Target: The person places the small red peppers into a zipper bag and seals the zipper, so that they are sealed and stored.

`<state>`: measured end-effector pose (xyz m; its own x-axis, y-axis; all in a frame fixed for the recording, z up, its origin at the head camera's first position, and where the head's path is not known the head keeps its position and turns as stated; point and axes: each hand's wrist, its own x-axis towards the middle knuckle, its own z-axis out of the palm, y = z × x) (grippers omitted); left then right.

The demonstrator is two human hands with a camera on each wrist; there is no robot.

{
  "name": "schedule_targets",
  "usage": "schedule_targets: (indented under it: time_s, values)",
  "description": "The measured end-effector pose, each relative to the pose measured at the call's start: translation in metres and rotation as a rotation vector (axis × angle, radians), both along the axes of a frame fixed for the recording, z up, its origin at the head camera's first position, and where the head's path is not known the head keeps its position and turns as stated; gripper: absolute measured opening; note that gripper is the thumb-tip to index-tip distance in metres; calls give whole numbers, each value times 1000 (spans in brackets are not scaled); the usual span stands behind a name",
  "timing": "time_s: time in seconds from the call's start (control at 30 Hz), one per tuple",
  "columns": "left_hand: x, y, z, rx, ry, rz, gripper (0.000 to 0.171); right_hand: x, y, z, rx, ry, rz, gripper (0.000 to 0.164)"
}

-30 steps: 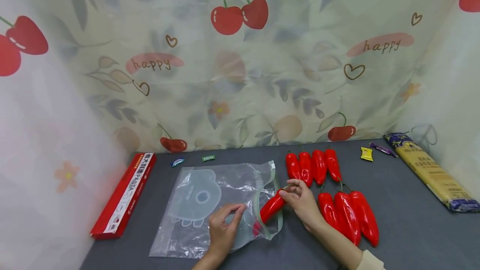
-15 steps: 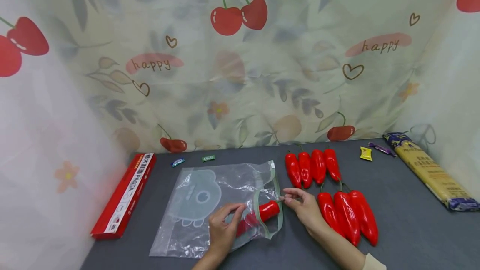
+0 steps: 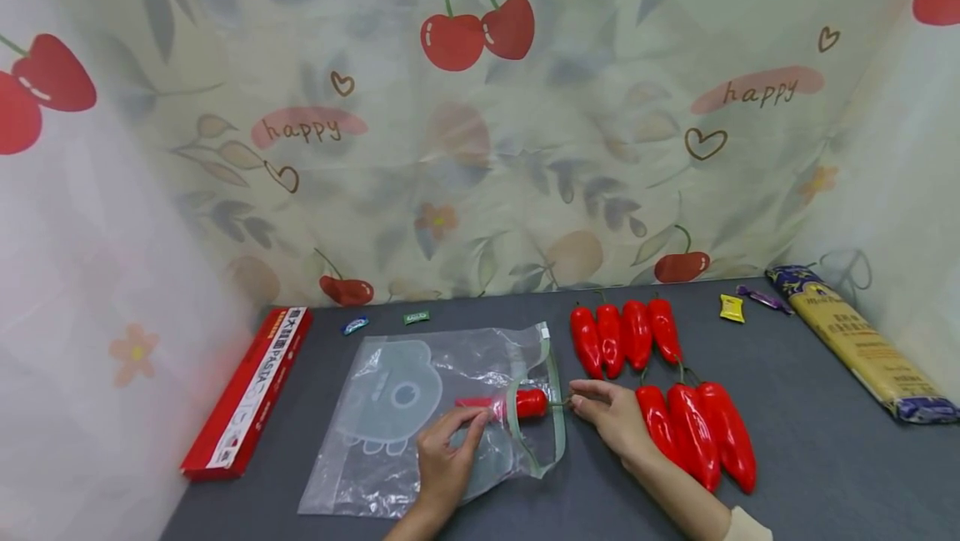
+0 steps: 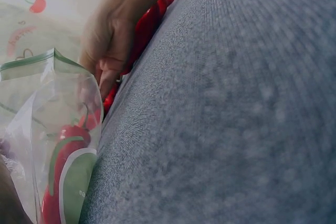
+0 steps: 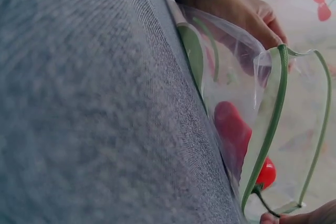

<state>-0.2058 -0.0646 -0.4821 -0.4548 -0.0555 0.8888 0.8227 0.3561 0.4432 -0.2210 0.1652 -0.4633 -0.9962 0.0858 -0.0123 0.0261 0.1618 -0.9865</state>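
A clear zip bag with a pale cartoon print lies on the dark table, its green-edged mouth held apart and facing right. My left hand pinches the bag's upper layer near the mouth. One glossy red chili pepper lies across the opening, tip inside, stem end still within the rim. Its thin green stem runs out to my right hand, whose fingertips pinch the stem's end. Through the plastic, the left wrist view shows a red pepper in the bag.
Several red peppers lie in a row behind my right hand, with three more peppers by the right forearm. A red pasta box stands left, a yellow noodle pack right. Small wrapped candies lie toward the back.
The red pepper has slid leftward and deeper into the bag, then swung to lie nearly level. My right hand has shifted slightly lower, from pepper top to stem end. The left hand stays put.
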Motion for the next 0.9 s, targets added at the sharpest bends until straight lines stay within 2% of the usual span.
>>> schedule_targets:
  time_s: [0.17, 0.4, 0.53, 0.63, 0.73, 0.83, 0.9]
  values:
    - [0, 0, 0, -2, 7, -13, 18, -2, -6, -2, -70, -6, 35, 25]
    - [0, -2, 0, -14, 23, -24, 19, -1, -27, -4, -105, 32, 226, 30]
    - [-1, -1, -1, -15, 38, -31, 21, 1, -34, -6, -117, 43, 279, 28]
    - [-1, -1, -1, -15, 37, -24, 22, 0, -39, -5, -81, 62, 307, 26]
    - [-1, -2, -1, -11, 36, -30, 22, -2, -43, -5, 18, 107, 327, 23]
    - [-1, -2, -1, -7, 39, -45, 21, -2, -46, -4, 80, 131, 319, 22]
    - [-1, -2, -1, -4, 37, -48, 21, -1, -45, -3, 83, 132, 306, 22]
